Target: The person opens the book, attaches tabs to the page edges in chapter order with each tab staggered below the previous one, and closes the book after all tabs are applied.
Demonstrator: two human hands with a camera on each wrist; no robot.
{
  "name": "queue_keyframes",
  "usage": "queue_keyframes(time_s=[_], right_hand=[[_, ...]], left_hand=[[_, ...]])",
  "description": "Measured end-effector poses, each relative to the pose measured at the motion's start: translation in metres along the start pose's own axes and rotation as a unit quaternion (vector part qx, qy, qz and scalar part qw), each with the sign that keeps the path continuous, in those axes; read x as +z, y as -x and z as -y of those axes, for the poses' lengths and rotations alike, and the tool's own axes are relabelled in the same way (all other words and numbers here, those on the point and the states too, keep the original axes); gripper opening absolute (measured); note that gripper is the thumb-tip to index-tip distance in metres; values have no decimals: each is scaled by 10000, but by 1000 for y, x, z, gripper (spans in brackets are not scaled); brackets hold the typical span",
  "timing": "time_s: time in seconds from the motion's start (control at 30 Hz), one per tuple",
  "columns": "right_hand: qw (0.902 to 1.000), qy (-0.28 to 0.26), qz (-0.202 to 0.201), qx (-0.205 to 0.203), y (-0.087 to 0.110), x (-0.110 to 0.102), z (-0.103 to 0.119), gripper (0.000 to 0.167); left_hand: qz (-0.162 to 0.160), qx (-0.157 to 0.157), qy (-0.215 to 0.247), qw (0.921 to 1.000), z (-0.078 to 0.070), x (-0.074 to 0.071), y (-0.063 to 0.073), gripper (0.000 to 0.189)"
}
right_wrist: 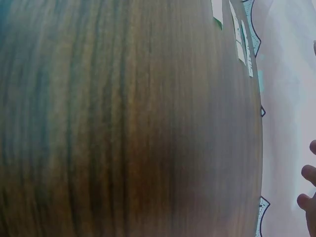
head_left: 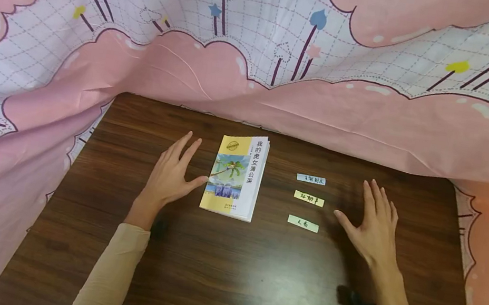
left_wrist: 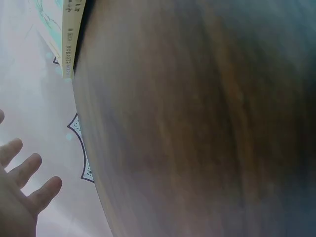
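A paperback book (head_left: 233, 177) with a yellow and white cover and a palm tree picture lies face up on the brown table. To its left is my left hand (head_left: 172, 173), fingers spread and thumb tip at the book's left edge. Three paper strips with handwriting lie in a column right of the book: a blue strip (head_left: 310, 179), a yellow strip (head_left: 309, 199) and a green strip (head_left: 303, 223). My right hand (head_left: 373, 226) is to the right of them, fingers extended, holding nothing. The left wrist view catches the book's spine (left_wrist: 71, 39) and the left fingers.
The dark wooden table (head_left: 216, 270) reaches to a pink and white patterned curtain (head_left: 281, 100) hanging along its back and both sides. A small black device (head_left: 362, 304) is strapped at the right wrist.
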State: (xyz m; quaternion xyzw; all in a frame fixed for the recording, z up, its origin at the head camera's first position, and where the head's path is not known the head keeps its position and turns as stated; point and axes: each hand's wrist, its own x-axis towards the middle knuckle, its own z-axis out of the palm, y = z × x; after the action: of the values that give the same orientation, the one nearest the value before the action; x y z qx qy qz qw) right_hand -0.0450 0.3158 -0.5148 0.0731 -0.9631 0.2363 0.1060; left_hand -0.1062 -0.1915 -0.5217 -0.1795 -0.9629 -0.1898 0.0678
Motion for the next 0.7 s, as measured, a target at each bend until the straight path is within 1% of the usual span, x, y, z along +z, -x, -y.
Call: queue_keyframes(time_s=[0.13,0.27,0.37,0.5,0.7], right_hand=[[10000,-41,4,-33,-4,1,1,96],[10000,-52,16,-71,-7,2,1,95],[9999,-76,27,-109,-10,5,2,94],[9998,-104,64,-171,-16,12,6,95],[9995,-170,51,-271,-25,18,10,94]], left_hand=[[-80,-12,67,9999,-3,2,-3,97],[-106,33,153,9998,-8,8,-9,97],[-76,28,195,9998,-14,10,-14,97],[12,-54,291,9996,-22,11,-19,97],[86,-87,439,9990,-32,12,-24,97]])
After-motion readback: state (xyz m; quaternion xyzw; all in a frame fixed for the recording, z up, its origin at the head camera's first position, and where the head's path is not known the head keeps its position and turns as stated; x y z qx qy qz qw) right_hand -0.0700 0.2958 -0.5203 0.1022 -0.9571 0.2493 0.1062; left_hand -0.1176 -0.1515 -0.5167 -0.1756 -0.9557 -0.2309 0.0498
